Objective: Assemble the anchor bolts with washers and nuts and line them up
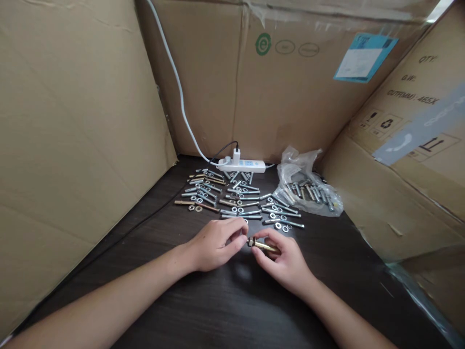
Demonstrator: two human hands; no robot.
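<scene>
My right hand [285, 259] is closed around a brass-coloured expansion bolt [262, 245], which lies across its fingers and points left. My left hand [218, 242] meets it, with fingertips pinched at the bolt's dark nut end [250, 241]. Both hands hover just above the dark wooden table [225, 310]. Just beyond them lie rows of silver and brass bolts with loose washers and nuts [236, 198].
A clear plastic bag of more bolts [308, 191] sits at the back right. A white power strip [242, 165] with a plug and cables lies against the back. Cardboard boxes [72, 121] wall in the table on the left, back and right.
</scene>
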